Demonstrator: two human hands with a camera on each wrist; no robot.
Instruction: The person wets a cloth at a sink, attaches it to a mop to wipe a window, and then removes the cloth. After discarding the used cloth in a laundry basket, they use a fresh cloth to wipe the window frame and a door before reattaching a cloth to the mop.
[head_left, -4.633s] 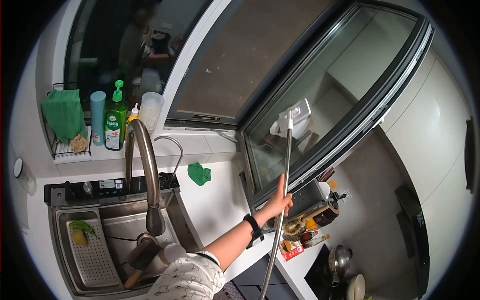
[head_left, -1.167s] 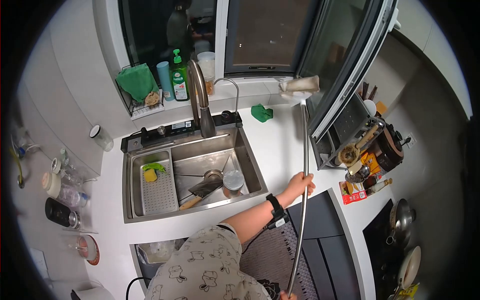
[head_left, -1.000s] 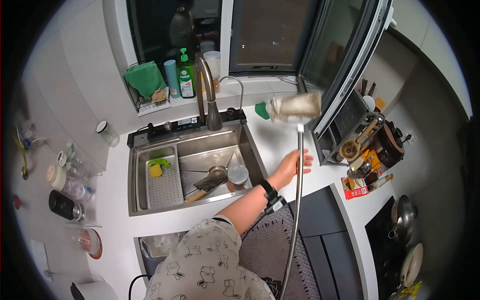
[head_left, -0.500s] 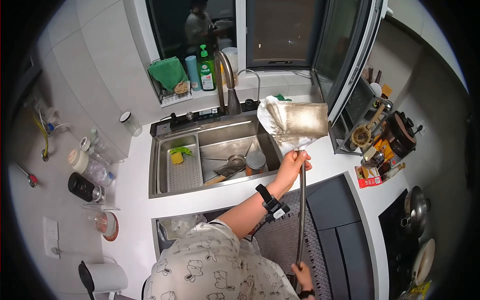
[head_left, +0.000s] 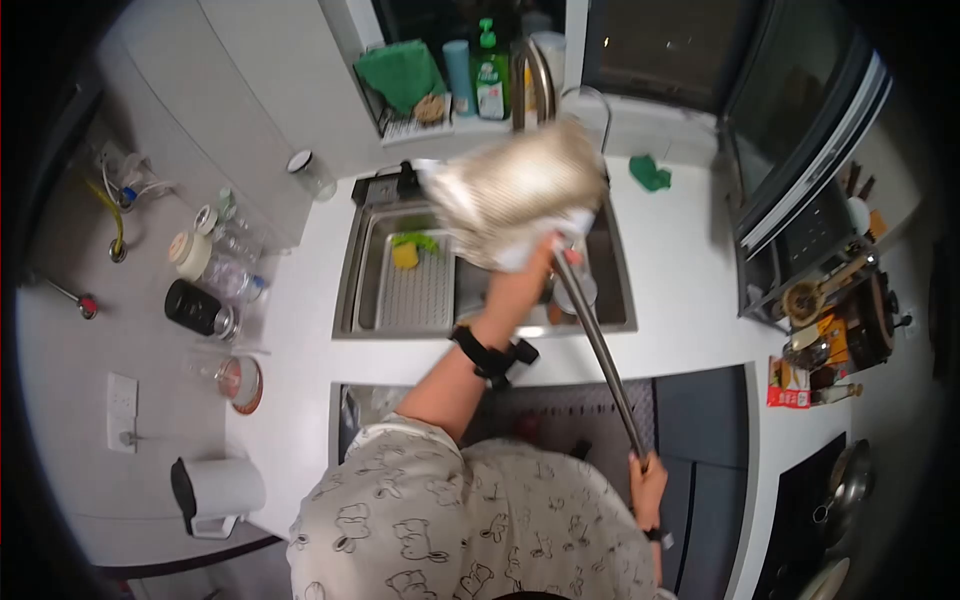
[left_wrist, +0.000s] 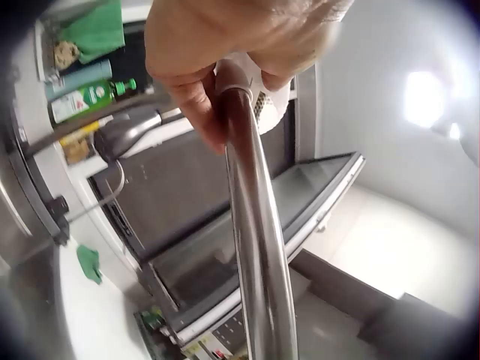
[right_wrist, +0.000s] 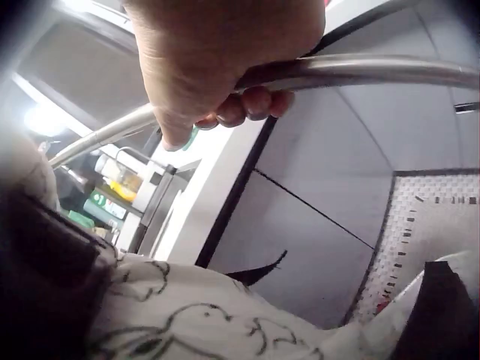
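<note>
A flat mop with a metal pole (head_left: 600, 350) slants across the head view. Its head wears a stained, off-white cloth (head_left: 520, 190), blurred and overlapping the sink (head_left: 625, 290). My left hand (head_left: 530, 275) grips the pole just below the mop head. In the left wrist view, the fingers of that hand (left_wrist: 232, 37) curl around the pole's top end by a pale collar. Further down the pole, my right hand (head_left: 648, 485) holds on near the counter's front edge. The right wrist view has its fingers (right_wrist: 247, 105) wrapped under the pole.
An open window sash (head_left: 810, 130) juts in at the right above a dish rack. Green cloth (head_left: 650, 173) lies on the counter. The tap (head_left: 540, 80) rises behind the mop head. Bottles (head_left: 215, 275) and a white kettle (head_left: 220, 495) line the left side.
The mop head has come away from the window glass, down and left to over the sink. My left hand has moved up the pole to the head. My right hand has come into view.
</note>
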